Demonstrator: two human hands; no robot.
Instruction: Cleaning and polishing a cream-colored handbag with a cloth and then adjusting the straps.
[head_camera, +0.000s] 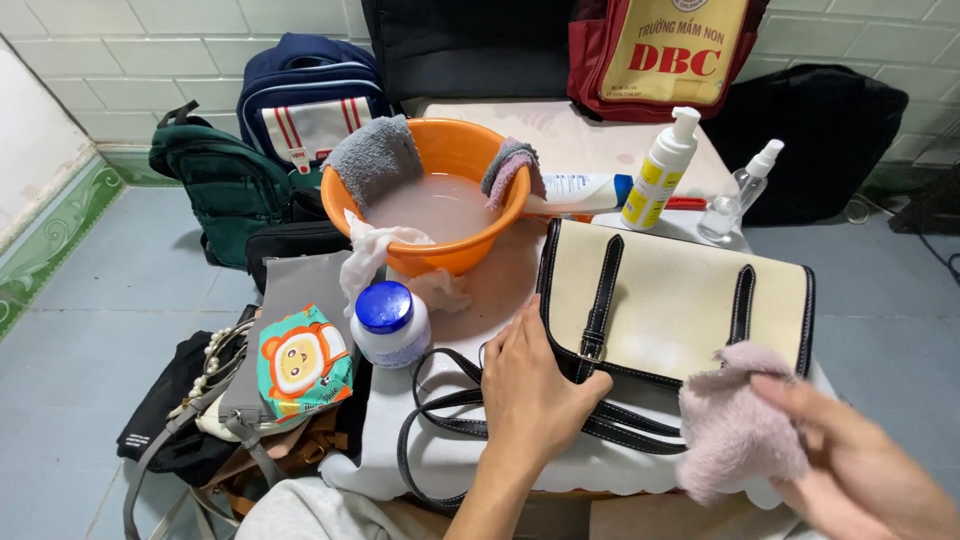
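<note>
**Cream handbag on the table, cloth in hand**

The left hand (530, 385) lies flat on the near corner of a cream handbag (680, 300) with black straps, fingers together and pressed down, thumb hooked over the bag's lower edge beside the buckle. Just under its palm the black shoulder strap (440, 410) loops across the white table cover (400, 440).

The right hand (860, 470) pinches a fluffy pinkish cloth (735, 425), fingers closed on it, the wad hanging at the bag's near right corner, touching or just above it; I cannot tell which.

Beyond the left fingertips stands a white jar with a blue lid (390, 322), and past it an orange basin (445, 195) of cloudy water with a grey cloth (378, 155) and other rags draped over its rim. Beyond the bag stand a pump bottle (660, 175) and a clear spray bottle (740, 195).

A faint pale smear shows on the bag's front between the straps, so the wiping looks begun but not finished to me; most of the flap appears dry. Other bags (300, 100) wait on the floor, seemingly untouched.
</note>
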